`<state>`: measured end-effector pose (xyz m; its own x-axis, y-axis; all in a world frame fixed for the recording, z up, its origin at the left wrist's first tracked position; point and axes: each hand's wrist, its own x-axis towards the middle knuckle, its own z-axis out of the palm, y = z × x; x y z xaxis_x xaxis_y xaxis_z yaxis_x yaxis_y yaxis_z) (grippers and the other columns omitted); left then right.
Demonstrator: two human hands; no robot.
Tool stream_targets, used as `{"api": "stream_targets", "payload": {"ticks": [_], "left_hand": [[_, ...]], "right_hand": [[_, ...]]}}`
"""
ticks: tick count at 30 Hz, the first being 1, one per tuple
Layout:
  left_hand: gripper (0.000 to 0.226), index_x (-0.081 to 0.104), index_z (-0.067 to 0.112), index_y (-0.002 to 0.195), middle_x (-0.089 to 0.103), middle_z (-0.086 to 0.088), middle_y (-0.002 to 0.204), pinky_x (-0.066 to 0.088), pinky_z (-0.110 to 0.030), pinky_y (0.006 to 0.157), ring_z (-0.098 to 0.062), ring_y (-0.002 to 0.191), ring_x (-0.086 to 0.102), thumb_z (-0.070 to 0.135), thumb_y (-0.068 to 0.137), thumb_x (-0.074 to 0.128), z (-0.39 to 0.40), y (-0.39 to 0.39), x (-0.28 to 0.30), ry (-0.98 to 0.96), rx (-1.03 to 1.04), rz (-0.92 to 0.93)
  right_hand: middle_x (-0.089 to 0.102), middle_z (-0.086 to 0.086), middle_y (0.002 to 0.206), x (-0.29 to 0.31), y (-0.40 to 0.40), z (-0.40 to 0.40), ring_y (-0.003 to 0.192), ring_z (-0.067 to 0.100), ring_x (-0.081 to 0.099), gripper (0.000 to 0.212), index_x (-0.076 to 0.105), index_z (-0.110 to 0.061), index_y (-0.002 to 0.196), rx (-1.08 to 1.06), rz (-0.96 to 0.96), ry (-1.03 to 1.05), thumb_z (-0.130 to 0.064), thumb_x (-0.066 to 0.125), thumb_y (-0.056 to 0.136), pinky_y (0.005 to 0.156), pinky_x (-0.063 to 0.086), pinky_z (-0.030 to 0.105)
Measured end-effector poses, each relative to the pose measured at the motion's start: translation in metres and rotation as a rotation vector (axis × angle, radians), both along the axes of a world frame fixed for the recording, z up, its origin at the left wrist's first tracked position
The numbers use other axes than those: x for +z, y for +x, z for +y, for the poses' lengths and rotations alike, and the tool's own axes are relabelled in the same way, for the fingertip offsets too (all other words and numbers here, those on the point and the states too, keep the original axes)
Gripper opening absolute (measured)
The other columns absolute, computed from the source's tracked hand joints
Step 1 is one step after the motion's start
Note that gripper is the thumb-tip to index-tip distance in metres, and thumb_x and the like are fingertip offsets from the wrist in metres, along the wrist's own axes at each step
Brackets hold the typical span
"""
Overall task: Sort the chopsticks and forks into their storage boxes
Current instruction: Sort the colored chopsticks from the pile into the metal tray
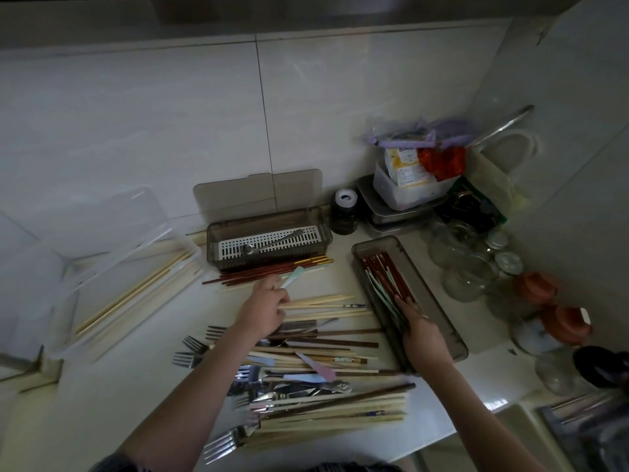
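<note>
A mixed pile of chopsticks [326, 356] and metal forks [194, 352] covers the near counter. My left hand [265, 311] is over the pile's far edge, shut on a light-green-handled utensil [292, 276]. My right hand [417, 327] lies flat inside a grey box [439, 311] at the right, fingers on the dark-red and green chopsticks [384, 277] there. A second grey box [269, 240] with a white slotted tray and a spoon stands at the back. Dark-red chopsticks [269, 270] lie in front of it. A clear box [112, 267] at left holds pale chopsticks.
Glass jars [466, 264], a dark bottle [343, 212], stacked containers with packets [408, 189] and brown lidded pots [565, 321] crowd the right corner. A sink edge [585, 434] is at the lower right. The tiled wall rises behind the boxes.
</note>
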<state>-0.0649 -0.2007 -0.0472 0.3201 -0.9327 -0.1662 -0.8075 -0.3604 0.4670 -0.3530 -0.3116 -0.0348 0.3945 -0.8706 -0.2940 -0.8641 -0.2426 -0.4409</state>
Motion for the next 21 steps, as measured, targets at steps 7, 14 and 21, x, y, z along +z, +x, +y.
{"api": "stream_targets", "payload": {"ticks": [7, 14, 21], "left_hand": [[0.027, 0.058, 0.024, 0.093, 0.059, 0.004, 0.097, 0.046, -0.025, 0.076, -0.015, 0.093, 0.057, 0.003, 0.078, 0.058, 0.006, -0.006, 0.003, -0.008, 0.047, 0.073], [0.044, 0.049, 0.012, 0.131, 0.05, -0.007, 0.135, 0.041, -0.031, 0.101, -0.022, 0.12, 0.049, 0.006, 0.087, 0.052, 0.0, 0.005, 0.003, -0.132, 0.109, -0.045], [0.022, 0.064, 0.014, 0.107, 0.052, -0.002, 0.117, 0.043, -0.035, 0.093, -0.02, 0.109, 0.048, 0.015, 0.089, 0.052, -0.01, 0.016, -0.003, -0.03, 0.071, -0.171]], "right_hand": [[0.032, 0.006, 0.152, -0.001, 0.0, 0.001, 0.119, 0.024, 0.052, 0.065, 0.02, -0.037, 0.147, -0.033, -0.001, -0.002, -0.005, 0.037, 0.094, 0.093, 0.05, 0.039], [0.036, 0.007, 0.15, 0.0, 0.001, 0.002, 0.122, 0.026, 0.051, 0.063, 0.026, -0.033, 0.147, -0.045, -0.029, -0.036, -0.002, 0.036, 0.092, 0.097, 0.047, 0.041], [0.045, 0.012, 0.142, 0.0, 0.001, 0.003, 0.109, 0.026, 0.059, 0.06, 0.026, -0.034, 0.146, -0.061, -0.031, -0.032, -0.005, 0.037, 0.094, 0.088, 0.053, 0.04]]}}
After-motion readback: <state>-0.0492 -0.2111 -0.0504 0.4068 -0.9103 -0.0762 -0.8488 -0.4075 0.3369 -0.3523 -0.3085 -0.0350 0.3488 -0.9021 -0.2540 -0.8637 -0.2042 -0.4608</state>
